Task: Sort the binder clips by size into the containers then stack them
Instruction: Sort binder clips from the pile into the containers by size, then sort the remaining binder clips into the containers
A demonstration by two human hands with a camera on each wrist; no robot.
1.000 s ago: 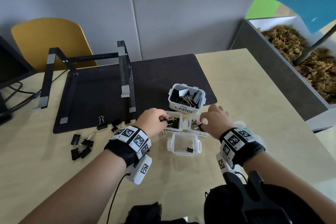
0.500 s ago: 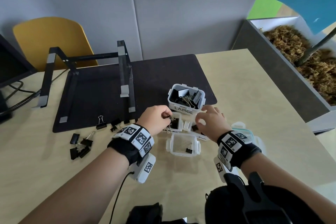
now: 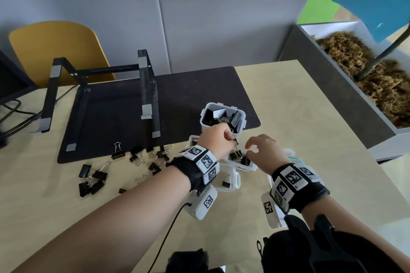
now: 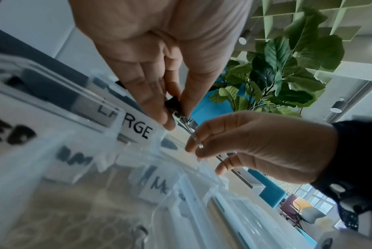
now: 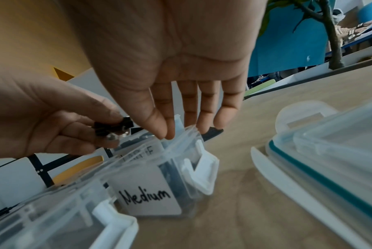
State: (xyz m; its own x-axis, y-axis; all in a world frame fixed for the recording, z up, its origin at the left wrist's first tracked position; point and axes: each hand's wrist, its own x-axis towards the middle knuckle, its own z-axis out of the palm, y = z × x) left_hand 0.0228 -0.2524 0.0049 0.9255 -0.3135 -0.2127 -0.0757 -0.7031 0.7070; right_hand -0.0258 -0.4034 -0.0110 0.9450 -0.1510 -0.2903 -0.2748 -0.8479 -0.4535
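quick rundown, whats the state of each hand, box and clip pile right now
left hand: pinching a small binder clip
right hand: fingers loose, holding nothing
large box: open, full of big clips
medium box: open, some clips inside
near box: open, one small clip inside
loose clips: unsorted on the table
lid: off, lying on the table

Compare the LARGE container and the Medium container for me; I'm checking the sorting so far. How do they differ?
The LARGE container stands on the dark mat's edge, farther from the person; the Medium container sits nearer, on the bare table. LARGE is printed in capitals, Medium handwritten. The LARGE container holds bigger black clips and looks fuller. Both are clear, lidless plastic tubs with white labels.
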